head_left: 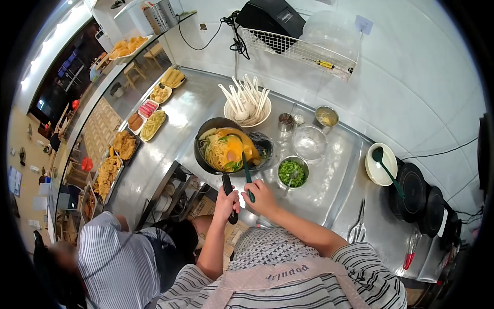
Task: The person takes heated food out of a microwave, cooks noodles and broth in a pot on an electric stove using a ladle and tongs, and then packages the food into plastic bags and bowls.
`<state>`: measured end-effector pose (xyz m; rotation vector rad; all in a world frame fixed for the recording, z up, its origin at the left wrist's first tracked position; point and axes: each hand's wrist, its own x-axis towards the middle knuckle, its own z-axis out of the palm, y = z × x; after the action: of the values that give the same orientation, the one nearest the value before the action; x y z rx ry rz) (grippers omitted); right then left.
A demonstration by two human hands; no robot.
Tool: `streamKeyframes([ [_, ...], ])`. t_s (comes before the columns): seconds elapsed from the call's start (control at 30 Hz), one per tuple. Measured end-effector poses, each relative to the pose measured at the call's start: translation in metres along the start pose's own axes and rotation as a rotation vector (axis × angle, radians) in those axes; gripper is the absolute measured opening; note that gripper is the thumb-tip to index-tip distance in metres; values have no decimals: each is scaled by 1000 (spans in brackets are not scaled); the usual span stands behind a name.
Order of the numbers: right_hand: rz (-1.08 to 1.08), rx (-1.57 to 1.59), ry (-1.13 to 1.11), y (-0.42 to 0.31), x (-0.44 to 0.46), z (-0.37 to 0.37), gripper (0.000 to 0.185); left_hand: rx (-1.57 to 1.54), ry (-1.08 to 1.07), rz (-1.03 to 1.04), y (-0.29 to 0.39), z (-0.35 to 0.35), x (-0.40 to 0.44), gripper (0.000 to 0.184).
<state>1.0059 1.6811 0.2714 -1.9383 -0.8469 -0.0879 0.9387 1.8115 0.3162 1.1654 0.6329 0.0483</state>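
My left hand (225,206) is wrapped round the black handle (227,185) of a dark saucepan (199,150). Noodles (218,152), green leaves and an egg lie in orange broth in the pan. In my right hand (261,198) is the handle of a dark green ladle (246,172), its head down in the broth. A bowl with a dark inside (267,149) stands against the pan's right side. Broth reaches over that side, and I cannot tell whether it runs into the bowl. Near my right hand is a metal bowl of chopped green onion (291,172) with a spoon.
White spoons (242,100) fill a bowl behind the pan. A clear bowl (309,142) and small tins stand to the right. Scissors (356,226) and another green ladle (383,162) lie farther right. Food trays (153,126) line the left; a person in stripes (121,257) is close by.
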Motion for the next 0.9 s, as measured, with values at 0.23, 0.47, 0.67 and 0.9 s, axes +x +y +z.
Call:
streamKeyframes([
  [0.23,-14,44,-7,5,-1,4,20,25,8,14,-3,2,6,30],
  [0.47,-25,67,-7,6,1,-1,18,67,24,25,-2,6,7,30],
  [0.67,-24,93,-28,7,2,0,17,110,30,58,-7,7,10,28],
  [0.9,-55,107,-47,7,5,0,16,202,61,79,-5,10,11,27],
])
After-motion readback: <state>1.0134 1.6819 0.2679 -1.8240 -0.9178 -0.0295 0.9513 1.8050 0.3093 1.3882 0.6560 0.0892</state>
